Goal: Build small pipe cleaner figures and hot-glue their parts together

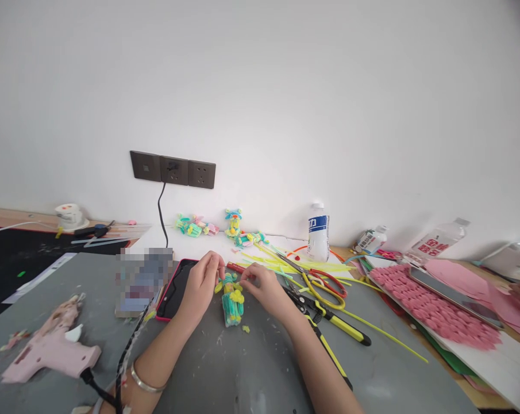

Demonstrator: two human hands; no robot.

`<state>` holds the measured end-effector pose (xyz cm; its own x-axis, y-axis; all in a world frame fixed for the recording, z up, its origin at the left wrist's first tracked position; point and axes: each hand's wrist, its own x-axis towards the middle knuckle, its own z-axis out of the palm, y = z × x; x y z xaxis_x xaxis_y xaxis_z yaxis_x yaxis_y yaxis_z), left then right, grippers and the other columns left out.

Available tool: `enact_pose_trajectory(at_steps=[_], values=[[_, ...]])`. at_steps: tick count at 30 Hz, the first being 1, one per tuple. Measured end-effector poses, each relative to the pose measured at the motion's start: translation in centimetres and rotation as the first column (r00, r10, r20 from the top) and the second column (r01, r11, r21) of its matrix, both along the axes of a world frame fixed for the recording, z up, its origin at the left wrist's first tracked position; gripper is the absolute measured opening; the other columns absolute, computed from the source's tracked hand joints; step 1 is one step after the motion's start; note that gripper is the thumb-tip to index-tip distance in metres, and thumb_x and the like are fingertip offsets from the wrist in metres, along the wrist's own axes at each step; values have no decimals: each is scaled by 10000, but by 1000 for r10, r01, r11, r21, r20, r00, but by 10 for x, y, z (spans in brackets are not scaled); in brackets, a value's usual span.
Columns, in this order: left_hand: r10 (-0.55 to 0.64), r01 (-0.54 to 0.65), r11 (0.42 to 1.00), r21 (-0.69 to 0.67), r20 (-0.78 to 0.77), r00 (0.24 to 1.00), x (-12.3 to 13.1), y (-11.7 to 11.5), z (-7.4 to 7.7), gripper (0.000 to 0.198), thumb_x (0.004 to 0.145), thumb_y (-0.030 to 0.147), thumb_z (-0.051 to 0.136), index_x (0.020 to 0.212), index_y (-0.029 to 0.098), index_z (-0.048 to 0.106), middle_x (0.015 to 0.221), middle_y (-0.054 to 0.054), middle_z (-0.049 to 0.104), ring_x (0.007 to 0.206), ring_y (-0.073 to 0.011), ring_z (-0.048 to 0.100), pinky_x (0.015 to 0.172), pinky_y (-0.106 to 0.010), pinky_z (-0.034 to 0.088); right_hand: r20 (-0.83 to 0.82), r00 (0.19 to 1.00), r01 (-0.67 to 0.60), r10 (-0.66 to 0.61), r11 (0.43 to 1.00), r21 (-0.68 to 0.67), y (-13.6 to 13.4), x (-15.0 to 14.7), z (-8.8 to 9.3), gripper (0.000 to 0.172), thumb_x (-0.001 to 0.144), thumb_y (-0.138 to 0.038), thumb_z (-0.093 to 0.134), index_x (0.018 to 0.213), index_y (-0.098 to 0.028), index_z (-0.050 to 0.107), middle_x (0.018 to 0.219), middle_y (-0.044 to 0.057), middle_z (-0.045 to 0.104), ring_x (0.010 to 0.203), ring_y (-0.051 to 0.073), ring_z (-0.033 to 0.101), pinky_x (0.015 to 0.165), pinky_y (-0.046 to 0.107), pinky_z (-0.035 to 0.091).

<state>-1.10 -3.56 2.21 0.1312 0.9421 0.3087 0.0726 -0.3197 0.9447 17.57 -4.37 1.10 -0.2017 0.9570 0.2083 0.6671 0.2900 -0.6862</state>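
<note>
A small pipe-cleaner doll (232,306) in teal and yellow is on the grey mat (251,374), between my two hands. My left hand (203,283) is beside its head, thumb and fingers bent together; whatever may be between them is too small to make out. On the other side, the fingertips of my right hand (262,286) pinch closed at the doll's yellow arm. A yellow scrap (246,329) lies just by its foot. Behind the doll is a red stick-like tool (236,267), partly covered by my right hand.
A pink glue gun (50,345) lies at left, its black cord running past my left forearm. A dark phone (176,290) is beside my left hand. Scissors (318,282), yellow-handled pliers (346,328) and yellow pipe cleaners lie right. More dolls (234,223) and a bottle (318,233) stand behind.
</note>
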Motion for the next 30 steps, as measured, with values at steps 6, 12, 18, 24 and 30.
enact_pose_trajectory(at_steps=[6, 12, 18, 24, 30], values=[[-3, 3, 1000, -4, -1, 1000, 1, -1, 2, 390, 962, 502, 377, 739, 214, 517, 622, 20, 526, 532, -138, 450, 535, -257, 359, 35, 990, 134, -136, 990, 38, -31, 43, 11, 127, 848, -276, 604, 739, -223, 643, 1007, 71, 648, 1017, 269, 591, 933, 438, 395], [-5, 5, 1000, -3, -19, 1000, 3, -2, 1, 378, 969, 484, 370, 754, 211, 520, 632, 18, 527, 547, -141, 448, 553, -261, 359, -29, 986, 161, -162, 985, -58, -63, 71, 11, 171, 841, -368, 612, 745, -239, 668, 1135, 90, 634, 1135, 300, 564, 985, 461, 395], [-12, 12, 1000, -1, -20, 1000, 3, 0, -3, 374, 965, 492, 378, 767, 211, 524, 633, 16, 528, 551, -145, 447, 554, -263, 361, -45, 981, 184, -186, 981, -55, -67, 73, 11, 157, 835, -370, 602, 779, -242, 674, 1121, 104, 655, 1125, 317, 571, 999, 507, 384], [-21, 21, 1000, 5, 0, 1000, 3, -1, -2, 374, 961, 498, 390, 766, 211, 529, 624, 21, 532, 535, -139, 450, 534, -254, 362, -123, 978, 171, -167, 985, 20, -63, 62, 15, 142, 867, -356, 571, 883, -235, 643, 1047, 86, 684, 1047, 281, 613, 947, 443, 446], [-90, 89, 995, 39, 11, 996, 3, -7, 6, 327, 965, 447, 425, 762, 210, 520, 639, 30, 513, 549, -126, 435, 543, -243, 354, -226, 969, 107, -96, 994, 35, -48, 20, 24, 216, 890, -318, 582, 1085, -238, 630, 1147, 70, 681, 1118, 251, 606, 985, 409, 448]])
